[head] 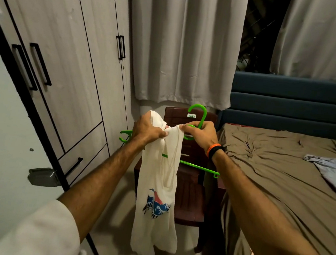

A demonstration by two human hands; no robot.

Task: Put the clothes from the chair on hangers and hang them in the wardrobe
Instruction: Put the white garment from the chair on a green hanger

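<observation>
Hands, left (149, 129) and right (201, 132), grip white T-shirt (159, 189) bunched over green hanger (197, 118) above chair (191, 193).

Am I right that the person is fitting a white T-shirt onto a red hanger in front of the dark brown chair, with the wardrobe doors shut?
Not quite: the hanger is green, not red, as the head view shows. The rest holds: both hands, left hand and right hand, grip the white T-shirt before the dark brown chair, and the wardrobe doors are shut.
</observation>
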